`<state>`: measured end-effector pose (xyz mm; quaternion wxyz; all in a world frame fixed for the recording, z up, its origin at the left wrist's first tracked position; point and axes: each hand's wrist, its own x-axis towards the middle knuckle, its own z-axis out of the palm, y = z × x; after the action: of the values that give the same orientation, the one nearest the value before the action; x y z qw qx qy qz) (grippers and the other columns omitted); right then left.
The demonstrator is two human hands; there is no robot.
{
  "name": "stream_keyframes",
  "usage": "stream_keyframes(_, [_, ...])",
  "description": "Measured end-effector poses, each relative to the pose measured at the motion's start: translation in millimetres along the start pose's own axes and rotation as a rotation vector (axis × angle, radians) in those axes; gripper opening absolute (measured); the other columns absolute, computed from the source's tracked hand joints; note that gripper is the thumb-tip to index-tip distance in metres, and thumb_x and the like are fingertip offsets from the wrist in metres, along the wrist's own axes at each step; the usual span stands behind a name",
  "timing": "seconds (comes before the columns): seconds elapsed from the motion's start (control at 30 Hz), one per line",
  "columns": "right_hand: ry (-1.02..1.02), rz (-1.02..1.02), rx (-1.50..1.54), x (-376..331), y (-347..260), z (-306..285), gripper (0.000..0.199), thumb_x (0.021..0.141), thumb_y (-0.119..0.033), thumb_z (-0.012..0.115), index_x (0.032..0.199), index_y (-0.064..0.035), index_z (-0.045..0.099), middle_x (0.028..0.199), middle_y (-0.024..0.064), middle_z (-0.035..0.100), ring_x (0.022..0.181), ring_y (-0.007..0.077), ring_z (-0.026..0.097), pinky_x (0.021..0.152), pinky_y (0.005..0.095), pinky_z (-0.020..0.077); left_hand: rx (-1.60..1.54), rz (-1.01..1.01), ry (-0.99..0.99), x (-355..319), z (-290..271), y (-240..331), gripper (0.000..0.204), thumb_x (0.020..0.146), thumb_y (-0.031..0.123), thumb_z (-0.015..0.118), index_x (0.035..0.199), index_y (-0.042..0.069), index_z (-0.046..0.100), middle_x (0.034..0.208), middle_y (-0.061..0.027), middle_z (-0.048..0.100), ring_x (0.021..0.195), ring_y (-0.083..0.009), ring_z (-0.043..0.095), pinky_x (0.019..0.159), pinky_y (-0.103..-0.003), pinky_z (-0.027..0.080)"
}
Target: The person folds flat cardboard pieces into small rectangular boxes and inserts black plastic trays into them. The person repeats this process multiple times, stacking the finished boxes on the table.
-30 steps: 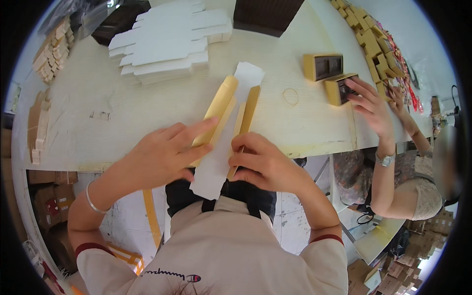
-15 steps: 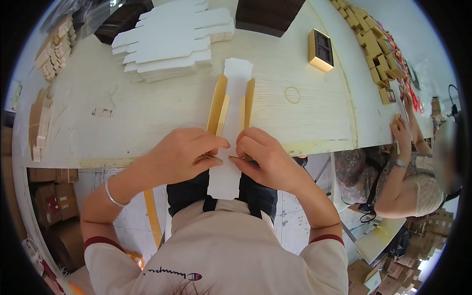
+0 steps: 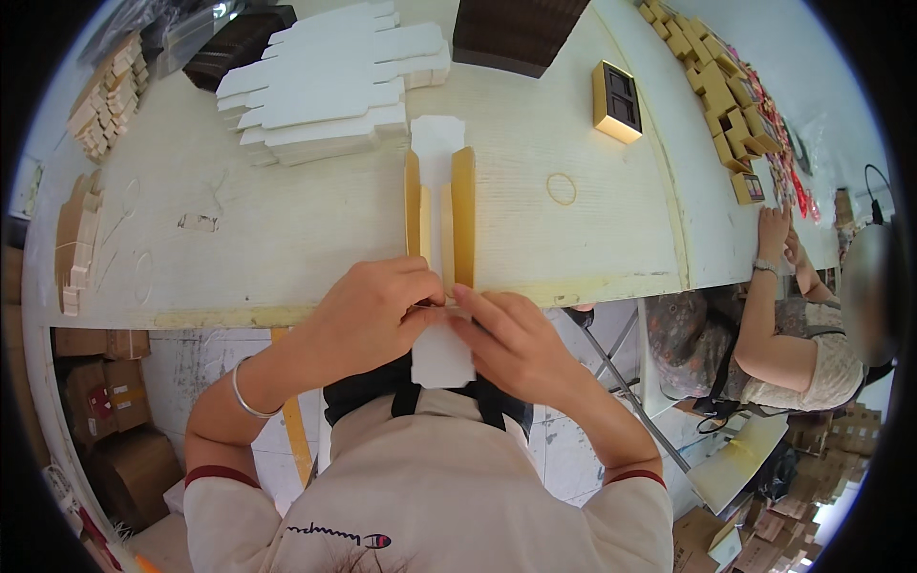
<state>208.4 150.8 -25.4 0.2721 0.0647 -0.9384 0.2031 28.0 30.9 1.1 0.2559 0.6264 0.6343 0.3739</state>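
A part-folded carton [image 3: 443, 363], white inside and gold outside, lies lengthwise in front of me. Its two long side walls stand up, and its near end juts past the table edge over my lap. My left hand [image 3: 382, 304] pinches the near end of the left wall, where small flaps turn inward. Opposite it, my right hand [image 3: 511, 336] has its fingertips closed at the near end of the right wall. Both sets of fingertips almost meet over the white base. The flaps between them are partly hidden by the fingers.
Beyond the carton are a stack of flat white blanks [image 3: 325, 81] and stacks of dark brown trays [image 3: 516, 36]. A gold box with a dark insert [image 3: 617, 102] stands to the right. Farther right, a co-worker's hand [image 3: 774, 229] is near piled gold boxes [image 3: 716, 91].
Both hands have come closer together at the carton's near end. The side walls stand more upright and nearer each other. The co-worker's arms have shifted.
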Motion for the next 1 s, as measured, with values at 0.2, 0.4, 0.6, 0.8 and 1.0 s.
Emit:
stream_keyframes(0.2, [0.209,0.572,0.689,13.0,6.7,13.7,0.033,0.081,0.002,0.068,0.109,-0.0038,0.051,0.077,0.0060,0.057,0.057,0.0130,0.047,0.053,0.0251,0.0382,-0.330,-0.121,-0.150,2.0,-13.7,-5.5,0.038,0.086,0.012,0.070,0.113,0.003,0.045,0.087,-0.0091,0.062,0.067,-0.0149,0.057,0.057,-0.025,0.046])
stream_keyframes(0.4, [0.056,0.511,0.664,18.8,6.9,7.7,0.024,0.087,0.000,0.063,0.108,-0.0030,0.052,0.077,0.0052,0.050,0.060,0.0091,0.043,0.053,0.0228,0.0362,-0.149,-0.042,0.052,-4.9,2.2,2.8,0.031,0.088,0.005,0.061,0.114,0.006,0.044,0.087,-0.0154,0.060,0.073,-0.0334,0.061,0.065,-0.038,0.048])
stream_keyframes(0.6, [0.147,0.561,0.756,18.9,6.2,14.2,0.026,0.087,0.002,0.062,0.111,-0.0026,0.054,0.097,0.0079,0.050,0.062,0.0125,0.045,0.057,0.0244,0.0393,-0.272,-0.052,0.040,-6.1,6.4,-1.0,0.038,0.089,0.002,0.058,0.121,0.008,0.038,0.100,-0.0156,0.058,0.076,-0.0290,0.062,0.065,-0.036,0.048])
stream_keyframes(0.8, [0.324,0.459,0.557,17.0,3.1,21.7,0.030,0.085,0.001,0.064,0.114,-0.0034,0.056,0.108,0.0138,0.051,0.066,0.0188,0.052,0.057,0.0277,0.0437,-0.543,-0.092,0.118,-9.1,12.2,-16.9,0.040,0.091,0.003,0.057,0.124,0.007,0.035,0.121,-0.0137,0.050,0.073,-0.0178,0.059,0.064,-0.029,0.047])
stream_keyframes(1.0, [0.202,0.106,-0.280,18.4,4.2,11.6,0.031,0.070,-0.008,0.070,0.099,0.0007,0.063,0.108,0.0139,0.053,0.074,0.0232,0.054,0.062,0.0326,0.0427,0.191,0.064,0.254,-8.1,18.9,-0.5,0.018,0.083,0.005,0.068,0.097,0.004,0.057,0.114,-0.0118,0.053,0.080,-0.0207,0.062,0.066,-0.029,0.052])
